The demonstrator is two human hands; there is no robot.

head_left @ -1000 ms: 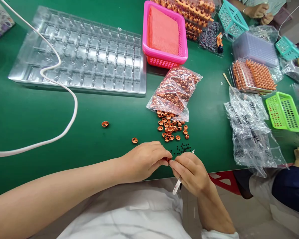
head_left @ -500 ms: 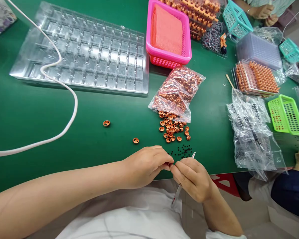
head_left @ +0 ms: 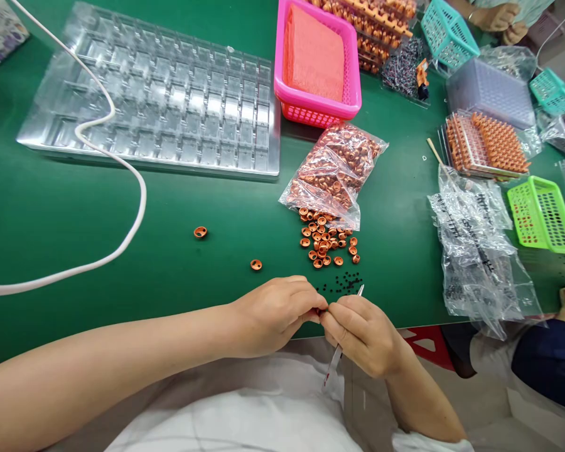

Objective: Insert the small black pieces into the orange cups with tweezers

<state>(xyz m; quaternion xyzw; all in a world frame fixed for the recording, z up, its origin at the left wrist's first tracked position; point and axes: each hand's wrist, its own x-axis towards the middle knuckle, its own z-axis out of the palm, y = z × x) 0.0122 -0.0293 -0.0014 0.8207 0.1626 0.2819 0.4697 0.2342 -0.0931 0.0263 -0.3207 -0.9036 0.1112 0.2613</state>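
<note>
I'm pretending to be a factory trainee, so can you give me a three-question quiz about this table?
1. Which hand holds the thin pointed tool?
2. How many orange-brown cups lie apart on the table, left of the loose pile? A: one. B: two. C: four.
3. Fill in: the tiny scattered pieces just below the pile in the picture are coloured ____.

Key: 1. the right hand; 2. B; 3. black.

One pair of tweezers. Two little copper cups lie by themselves. One heap of cups and one bunch of tiny black bits have too many to count. One thick white cord, one folded orange cloth, one lime green basket, two turquoise baskets.
</note>
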